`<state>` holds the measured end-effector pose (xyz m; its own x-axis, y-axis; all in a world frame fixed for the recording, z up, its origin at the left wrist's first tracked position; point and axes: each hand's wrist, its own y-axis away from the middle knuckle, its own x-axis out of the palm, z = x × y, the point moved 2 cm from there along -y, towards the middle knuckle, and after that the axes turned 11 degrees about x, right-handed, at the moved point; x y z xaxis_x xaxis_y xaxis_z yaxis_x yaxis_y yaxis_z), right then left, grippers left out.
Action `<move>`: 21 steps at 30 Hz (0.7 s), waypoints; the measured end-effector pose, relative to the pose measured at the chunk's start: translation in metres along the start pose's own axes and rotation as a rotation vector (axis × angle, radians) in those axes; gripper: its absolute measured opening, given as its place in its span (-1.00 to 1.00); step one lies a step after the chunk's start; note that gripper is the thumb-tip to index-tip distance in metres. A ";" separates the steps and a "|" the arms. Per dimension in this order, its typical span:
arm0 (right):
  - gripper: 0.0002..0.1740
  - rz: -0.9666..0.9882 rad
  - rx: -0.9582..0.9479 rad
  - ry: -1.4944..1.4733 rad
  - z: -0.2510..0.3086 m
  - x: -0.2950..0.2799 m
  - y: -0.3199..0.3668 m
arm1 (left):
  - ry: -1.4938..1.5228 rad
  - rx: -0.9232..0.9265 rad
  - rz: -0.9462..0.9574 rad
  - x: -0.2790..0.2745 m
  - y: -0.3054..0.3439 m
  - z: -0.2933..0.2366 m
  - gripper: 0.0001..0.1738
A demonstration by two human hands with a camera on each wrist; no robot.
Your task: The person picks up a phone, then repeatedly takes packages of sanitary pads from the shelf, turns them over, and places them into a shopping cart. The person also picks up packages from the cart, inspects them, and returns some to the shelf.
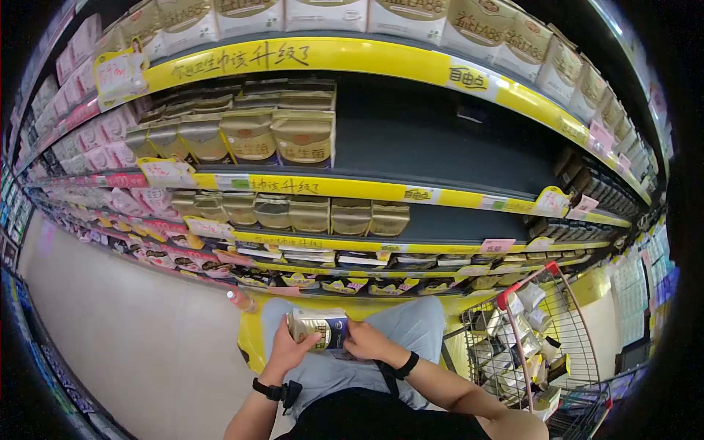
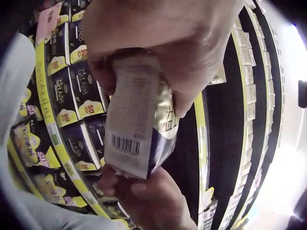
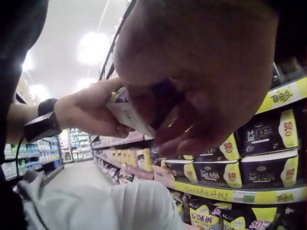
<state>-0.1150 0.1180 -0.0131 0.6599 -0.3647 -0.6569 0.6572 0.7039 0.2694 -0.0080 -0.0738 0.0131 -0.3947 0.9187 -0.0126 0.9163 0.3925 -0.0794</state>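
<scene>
At 6 o'clock in the head view, the left hand [image 1: 288, 352] and right hand [image 1: 367, 342] both grasp one gold-and-dark-blue pack [image 1: 319, 327], fingers curled round its ends, close above the person's grey-clad knees. A wire cart [image 1: 526, 281] holding packs stands at 4 o'clock. Farther off, toward 12 o'clock, yellow-edged shelves [image 1: 330, 187] carry gold packs [image 1: 301, 139], with pink packs [image 1: 110, 128] toward 9 o'clock.

Your right hand [image 3: 201, 81] blurred, filling its wrist view, covering most of the pack [image 3: 125, 114], label print too soft to read, trolley [image 1: 524, 283] cut off lower right.
</scene>
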 end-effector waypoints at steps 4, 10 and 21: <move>-0.29 0.058 -0.074 -0.374 -0.003 -0.024 0.010 | -0.055 0.100 -0.088 0.021 -0.021 -0.001 -0.24; 0.03 -0.044 0.086 -0.696 -0.040 -0.023 0.035 | -0.194 0.083 0.082 0.051 -0.032 -0.009 -0.23; -0.09 0.119 -0.026 -0.660 -0.031 -0.048 0.033 | -0.431 0.116 0.424 0.079 -0.030 -0.031 -0.20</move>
<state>-0.1364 0.1779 0.0059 0.8169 -0.5743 -0.0533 0.5629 0.7738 0.2904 -0.0645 -0.0114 0.0459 -0.0115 0.8841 -0.4671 0.9957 -0.0329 -0.0867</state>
